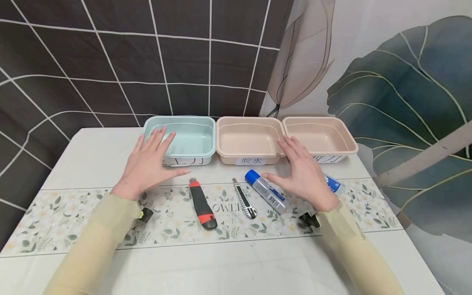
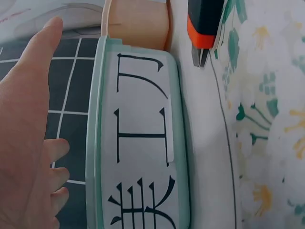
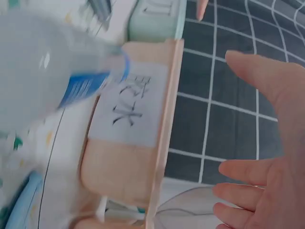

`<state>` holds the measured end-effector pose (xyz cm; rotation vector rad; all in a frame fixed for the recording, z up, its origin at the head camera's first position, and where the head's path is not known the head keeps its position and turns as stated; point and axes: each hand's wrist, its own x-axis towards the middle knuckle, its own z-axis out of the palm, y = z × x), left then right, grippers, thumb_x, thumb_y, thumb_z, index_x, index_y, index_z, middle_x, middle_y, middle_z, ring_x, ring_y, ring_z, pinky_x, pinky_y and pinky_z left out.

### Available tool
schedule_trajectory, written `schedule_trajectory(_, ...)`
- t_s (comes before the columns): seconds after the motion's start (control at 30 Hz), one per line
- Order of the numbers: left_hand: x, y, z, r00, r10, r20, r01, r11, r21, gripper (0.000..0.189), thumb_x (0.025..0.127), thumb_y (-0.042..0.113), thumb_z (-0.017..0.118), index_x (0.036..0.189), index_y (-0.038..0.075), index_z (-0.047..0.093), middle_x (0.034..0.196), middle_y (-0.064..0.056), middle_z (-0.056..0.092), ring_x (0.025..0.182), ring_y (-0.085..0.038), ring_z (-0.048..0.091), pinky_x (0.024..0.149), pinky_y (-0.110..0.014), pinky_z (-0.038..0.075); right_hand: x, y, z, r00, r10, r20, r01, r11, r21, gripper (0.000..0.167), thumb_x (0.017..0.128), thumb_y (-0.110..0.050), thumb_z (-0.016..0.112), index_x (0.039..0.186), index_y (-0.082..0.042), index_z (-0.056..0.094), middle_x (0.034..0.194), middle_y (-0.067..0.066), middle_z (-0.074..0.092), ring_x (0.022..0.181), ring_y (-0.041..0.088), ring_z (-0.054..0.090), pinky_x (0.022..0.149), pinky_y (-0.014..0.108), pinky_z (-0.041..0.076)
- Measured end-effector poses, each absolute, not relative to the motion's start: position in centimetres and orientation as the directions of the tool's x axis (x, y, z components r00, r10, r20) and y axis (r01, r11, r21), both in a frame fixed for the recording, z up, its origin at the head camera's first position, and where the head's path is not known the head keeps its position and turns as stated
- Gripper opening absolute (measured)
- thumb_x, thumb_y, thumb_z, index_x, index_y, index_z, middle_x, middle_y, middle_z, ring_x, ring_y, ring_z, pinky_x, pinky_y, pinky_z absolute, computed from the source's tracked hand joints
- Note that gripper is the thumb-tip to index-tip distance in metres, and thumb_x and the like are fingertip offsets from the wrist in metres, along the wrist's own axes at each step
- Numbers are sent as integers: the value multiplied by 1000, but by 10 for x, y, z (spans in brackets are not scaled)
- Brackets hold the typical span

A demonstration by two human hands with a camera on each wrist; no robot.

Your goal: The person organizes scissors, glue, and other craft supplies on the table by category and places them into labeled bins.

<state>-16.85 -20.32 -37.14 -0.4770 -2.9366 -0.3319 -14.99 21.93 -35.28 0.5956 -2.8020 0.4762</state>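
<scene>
My left hand, fingers spread, hovers in front of the light-blue bin and hides part of its label. That label also shows on the light-blue bin in the left wrist view, with the hand beside it. Over the table my right hand spreads its fingers near the two pink bins, holding nothing. Closest to it lies a clear glue bottle with a blue cap; a second bottle is partly hidden behind it. Between the hands lie a red-and-black utility knife and a smaller utility knife.
A middle pink bin and a right pink bin stand in a row with the light-blue one along the table's back. Behind them hangs a dark grid-patterned cloth. A floral strip crosses the white table.
</scene>
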Motion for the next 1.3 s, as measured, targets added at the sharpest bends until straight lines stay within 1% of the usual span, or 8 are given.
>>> schedule_trajectory(0.23,-171,-216,-368,-940,292,176,325,924,203,119,79,84,58,163,8,21,169,-16,11,154,-34,10,124,-44,-6,-134,205,-346,-906,-277,320,-401,805,-437,97,78,-62,81,150,-6,50,157,12,43,145,33,37,114,60,34)
schedule_trajectory(0.47,-175,-232,-366,-949,267,168,301,925,230,122,79,82,62,162,3,19,168,-17,10,154,-32,7,124,-44,-5,-122,186,-343,-920,-225,321,-376,735,-564,97,70,-60,88,145,-7,57,146,8,56,136,30,50,110,53,40)
schedule_trajectory(0.6,-182,-242,-368,-954,259,151,290,926,243,126,79,80,64,162,0,14,169,-18,8,155,-32,5,124,-43,-7,-117,174,-346,-913,-265,311,-403,701,-588,100,68,-58,91,146,-5,56,146,8,56,135,26,51,109,48,44)
schedule_trajectory(0.7,-187,-248,-369,-958,254,131,280,927,249,126,80,79,64,162,-1,11,169,-18,6,155,-31,3,124,-42,-8,-114,163,-349,-914,-300,274,-406,684,-606,103,67,-60,90,147,-7,54,148,9,54,137,26,48,111,49,41)
schedule_trajectory(0.87,-193,-255,-373,-963,248,106,268,927,264,118,86,77,58,162,-2,11,168,-18,4,155,-31,3,124,-45,-6,-109,143,-357,-904,-366,220,-421,669,-613,101,68,-61,89,148,-10,54,149,10,53,139,26,46,113,48,41)
schedule_trajectory(1.0,-197,-258,-376,-966,244,87,258,932,256,114,90,76,52,161,-3,11,168,-20,5,154,-33,3,124,-49,-5,-104,128,-368,-885,-415,209,-451,659,-602,102,68,-62,88,147,-8,54,147,12,54,137,24,48,112,44,42)
schedule_trajectory(1.2,-197,-262,-377,-972,226,65,235,944,233,115,91,77,49,159,-7,10,167,-24,5,154,-37,4,123,-47,-10,-97,107,-380,-872,-472,129,-444,653,-613,103,69,-69,84,146,-8,54,147,4,55,134,17,50,110,36,43)
schedule_trajectory(1.3,-199,-263,-378,-971,228,68,237,942,236,115,92,76,48,159,-9,10,167,-25,5,154,-38,5,123,-46,-11,-95,98,-386,-864,-496,92,-438,647,-624,103,69,-71,82,146,-9,54,145,2,56,136,18,48,112,33,40)
